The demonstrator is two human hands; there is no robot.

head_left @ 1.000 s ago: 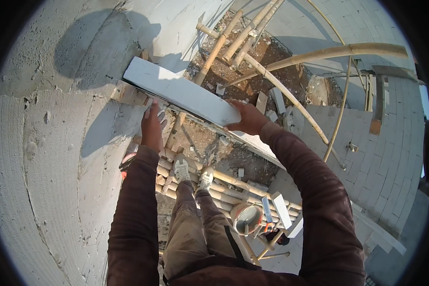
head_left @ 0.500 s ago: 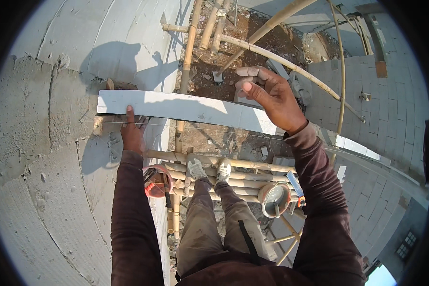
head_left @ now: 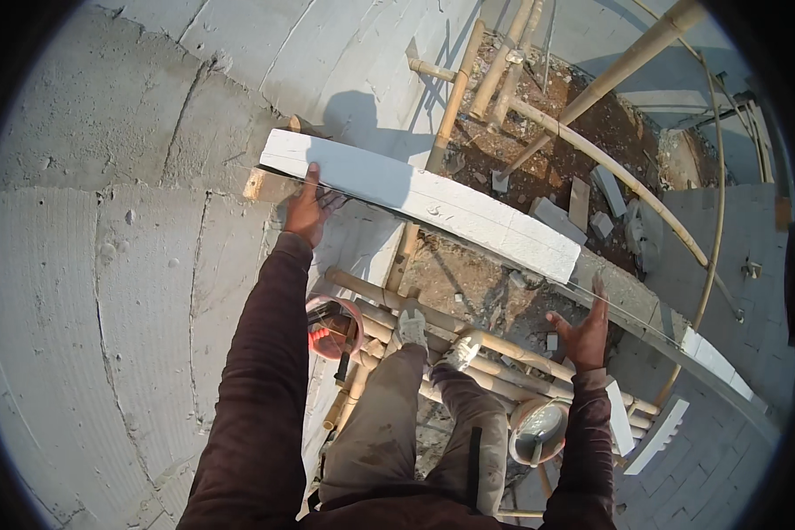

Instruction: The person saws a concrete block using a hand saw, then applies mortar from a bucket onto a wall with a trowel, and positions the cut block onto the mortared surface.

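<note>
The left hand touches the long white block near its left end, one finger extended on the top face and the others curled at the near side; whether it grips or merely steadies cannot be told. The right hand is spread wide, thumb apart from the fingers, holding nothing, just off the block's right end. The block lies lengthwise along a narrow grey ledge, its left end at the grey wall. Placement appears largely done; final seating cannot be confirmed, as a dark line shows beneath the near edge. Right of the block, a stretch of ledge is bare and appears outstanding; beyond that stretch, smaller white blocks lie in line and appear laid. Below the block, on the near side, are bamboo poles, a red bucket containing tools toward its left, and a second bucket with grey contents toward its right. Beyond the block's far side, loose pale pieces lie on the ground.
</note>
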